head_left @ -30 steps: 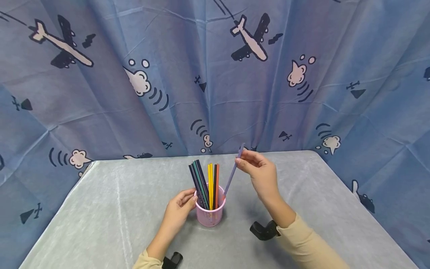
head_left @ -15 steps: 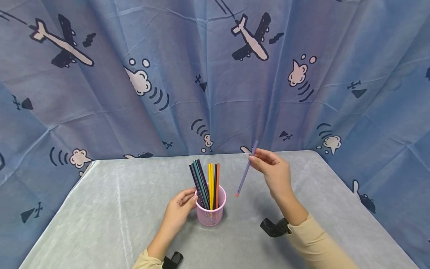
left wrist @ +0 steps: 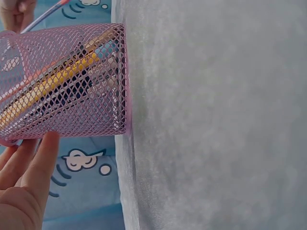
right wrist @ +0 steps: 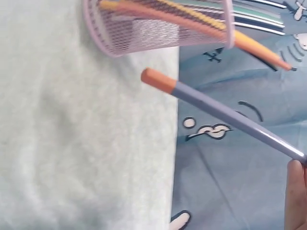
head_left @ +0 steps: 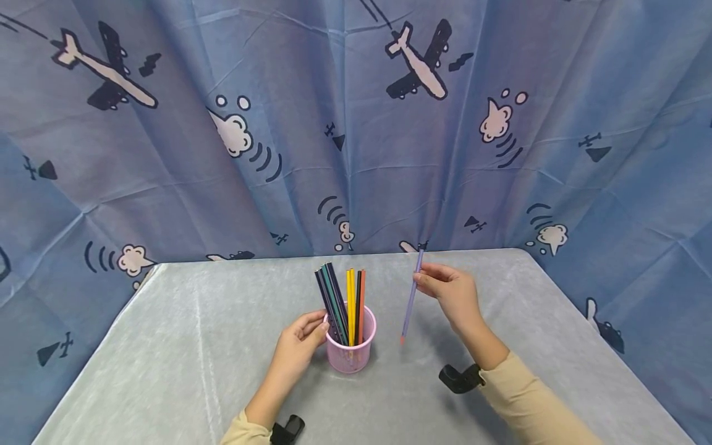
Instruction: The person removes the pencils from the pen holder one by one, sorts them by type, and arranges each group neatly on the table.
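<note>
A pink mesh pencil cup (head_left: 348,360) stands upright on the table, with several pencils (head_left: 350,306) in it, in navy, teal, yellow, black and orange. My left hand (head_left: 295,349) holds the cup at its left side, thumb near the rim; the left wrist view shows fingertips (left wrist: 50,139) against the mesh. To the right of the cup, my right hand (head_left: 455,300) pinches a purple pencil (head_left: 410,303) near its upper end. That pencil hangs almost upright, apart from the cup, its orange end (right wrist: 157,80) pointing down. In the right wrist view only part of the right hand shows.
A pale grey cloth covers the table (head_left: 167,358). Behind it hangs a blue curtain (head_left: 300,80) printed with airplanes and clouds. Black camera mounts (head_left: 460,379) sit at both wrists, beside beige sleeves (head_left: 534,395).
My right hand has lifted the purple pencil out of the cup, carried it to the right, then lowered it slightly and turned it more upright. The left hand and cup have stayed in place.
</note>
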`<state>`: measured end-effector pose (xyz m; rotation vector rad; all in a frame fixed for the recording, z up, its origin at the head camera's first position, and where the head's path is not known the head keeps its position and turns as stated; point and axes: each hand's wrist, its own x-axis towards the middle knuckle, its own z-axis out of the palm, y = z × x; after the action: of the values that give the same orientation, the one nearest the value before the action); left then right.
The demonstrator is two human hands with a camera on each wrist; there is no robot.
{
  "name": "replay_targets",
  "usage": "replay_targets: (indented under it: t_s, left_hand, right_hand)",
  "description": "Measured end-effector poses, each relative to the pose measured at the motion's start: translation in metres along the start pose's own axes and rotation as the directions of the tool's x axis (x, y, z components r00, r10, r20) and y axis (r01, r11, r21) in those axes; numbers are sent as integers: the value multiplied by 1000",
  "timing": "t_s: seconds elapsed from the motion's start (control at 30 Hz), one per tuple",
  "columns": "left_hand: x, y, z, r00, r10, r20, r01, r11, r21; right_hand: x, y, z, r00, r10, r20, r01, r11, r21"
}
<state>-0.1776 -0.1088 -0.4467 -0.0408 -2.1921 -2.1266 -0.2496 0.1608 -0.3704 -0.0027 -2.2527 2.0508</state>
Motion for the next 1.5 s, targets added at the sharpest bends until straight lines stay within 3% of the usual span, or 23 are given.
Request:
replay_targets:
  t_s: [0.77, 1.1, 1.5]
  left_hand:
    - [0, 1, 1, 1000, 0, 3, 0, 1000, 7]
    - [1, -2, 0, 1000, -5, 11, 4, 999, 36]
    - [0, -1, 1, 1000, -4, 3, 4, 1000, 19]
  right_hand:
    - [9, 53, 6, 974, 177, 141, -161, 980, -113]
    - [5, 66, 12, 952, 235, 195, -214, 969, -122]
    - [3, 75, 16, 936, 292, 199, -260, 950, -172]
